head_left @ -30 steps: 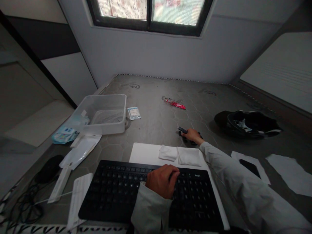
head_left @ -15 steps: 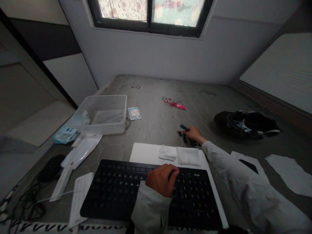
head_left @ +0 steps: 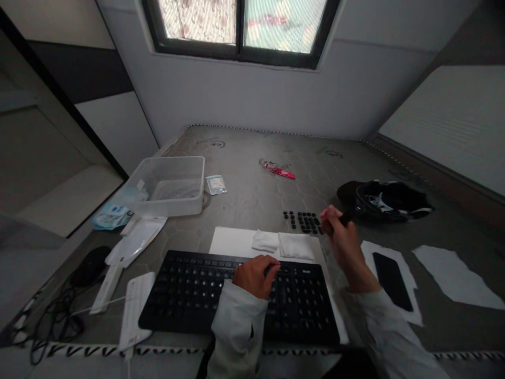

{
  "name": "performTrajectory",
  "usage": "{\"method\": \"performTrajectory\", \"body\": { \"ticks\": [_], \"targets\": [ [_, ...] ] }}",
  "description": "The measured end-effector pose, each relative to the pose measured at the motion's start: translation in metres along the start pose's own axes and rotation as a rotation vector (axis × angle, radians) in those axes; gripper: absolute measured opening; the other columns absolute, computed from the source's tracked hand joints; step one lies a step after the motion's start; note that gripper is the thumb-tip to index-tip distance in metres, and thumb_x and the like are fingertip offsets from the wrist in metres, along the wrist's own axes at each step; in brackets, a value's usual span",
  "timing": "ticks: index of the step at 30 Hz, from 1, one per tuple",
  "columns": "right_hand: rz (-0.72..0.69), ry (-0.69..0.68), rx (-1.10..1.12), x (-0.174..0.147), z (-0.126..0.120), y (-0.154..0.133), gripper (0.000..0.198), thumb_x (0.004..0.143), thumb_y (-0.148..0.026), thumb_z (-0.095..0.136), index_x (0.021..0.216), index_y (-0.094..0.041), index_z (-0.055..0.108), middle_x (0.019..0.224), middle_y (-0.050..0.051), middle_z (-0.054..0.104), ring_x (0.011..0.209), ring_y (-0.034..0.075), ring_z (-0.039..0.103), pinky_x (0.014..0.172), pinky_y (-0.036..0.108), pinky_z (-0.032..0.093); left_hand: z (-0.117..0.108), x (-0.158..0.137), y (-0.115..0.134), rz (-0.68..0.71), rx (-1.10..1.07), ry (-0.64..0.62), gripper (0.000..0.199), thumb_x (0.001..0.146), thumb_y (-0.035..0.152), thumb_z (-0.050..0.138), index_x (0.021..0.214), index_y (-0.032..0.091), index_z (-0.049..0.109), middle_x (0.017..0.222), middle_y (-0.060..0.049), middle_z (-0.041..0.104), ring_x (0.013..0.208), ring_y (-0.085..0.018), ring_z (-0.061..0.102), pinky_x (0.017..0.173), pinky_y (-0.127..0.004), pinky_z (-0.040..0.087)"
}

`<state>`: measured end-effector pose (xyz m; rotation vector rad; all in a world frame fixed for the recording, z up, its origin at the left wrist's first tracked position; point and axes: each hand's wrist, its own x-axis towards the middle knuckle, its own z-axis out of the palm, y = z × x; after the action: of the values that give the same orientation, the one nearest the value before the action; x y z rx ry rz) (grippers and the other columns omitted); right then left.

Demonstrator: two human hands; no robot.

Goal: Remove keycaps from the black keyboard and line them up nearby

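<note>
A black keyboard lies on a white board near the table's front edge. My left hand rests on the keyboard's upper middle, fingers curled in; whatever lies within them is hidden. To the right of the loose keycaps, my right hand is raised and closed around a short black stick-like tool, partly blurred. Several small black keycaps lie in rows on the table beyond the board. Two folded white cloths sit on the white board, behind the keyboard.
At the left stand a clear plastic box, a blue packet, a white brush-like tool, a mouse and a power strip. A black cap, a phone and white paper lie right. A red-handled item lies farther back.
My right hand has moved from over the keycaps towards me and to the right, uncovering them, with the black tool still in it. My left hand stays on the keyboard; the camera view has shifted slightly.
</note>
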<state>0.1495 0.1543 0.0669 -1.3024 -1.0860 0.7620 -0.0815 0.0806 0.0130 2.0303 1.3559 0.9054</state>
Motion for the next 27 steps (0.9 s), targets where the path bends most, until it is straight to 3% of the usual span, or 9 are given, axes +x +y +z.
{"method": "performTrajectory", "body": {
  "ticks": [3, 9, 16, 27],
  "targets": [
    [0.077, 0.014, 0.377, -0.054, 0.001, -0.013, 0.039, 0.082, -0.053, 0.066, 0.065, -0.020, 0.053, 0.058, -0.005, 0.035, 0.052, 0.010, 0.029, 0.050, 0.025, 0.027, 0.001, 0.000, 0.001, 0.045, -0.009, 0.014, 0.016, 0.091, 0.031, 0.056, 0.091, 0.024, 0.070, 0.092, 0.000, 0.072, 0.085, -0.015, 0.067, 0.073, -0.024, 0.049],
    [0.271, -0.064, 0.628, -0.109, 0.019, -0.016, 0.039, 0.085, -0.043, 0.064, 0.060, -0.021, 0.044, 0.055, -0.005, 0.027, 0.051, 0.011, 0.023, 0.048, 0.026, 0.026, -0.003, -0.003, 0.009, 0.059, 0.074, 0.020, 0.035, 0.095, 0.037, 0.044, 0.083, 0.024, 0.074, 0.083, -0.002, 0.067, 0.073, -0.012, 0.065, 0.066, -0.023, 0.046],
    [0.383, -0.150, 0.623, -0.129, 0.042, 0.000, 0.040, 0.087, -0.043, 0.062, 0.060, -0.020, 0.043, 0.056, -0.004, 0.032, 0.052, 0.011, 0.026, 0.050, 0.026, 0.029, 0.000, -0.002, 0.008, 0.049, 0.140, -0.027, 0.040, 0.094, 0.033, 0.043, 0.076, 0.026, 0.078, 0.071, 0.000, 0.067, 0.064, -0.012, 0.063, 0.058, -0.025, 0.040],
    [0.450, -0.194, 0.611, -0.132, 0.045, 0.001, 0.041, 0.084, -0.046, 0.065, 0.060, -0.021, 0.043, 0.056, -0.005, 0.033, 0.052, 0.011, 0.027, 0.050, 0.026, 0.031, 0.001, 0.000, 0.010, 0.047, 0.219, -0.075, 0.041, 0.092, 0.031, 0.043, 0.067, 0.019, 0.074, 0.066, -0.002, 0.066, 0.059, -0.010, 0.059, 0.054, -0.023, 0.036]
  ]
}}
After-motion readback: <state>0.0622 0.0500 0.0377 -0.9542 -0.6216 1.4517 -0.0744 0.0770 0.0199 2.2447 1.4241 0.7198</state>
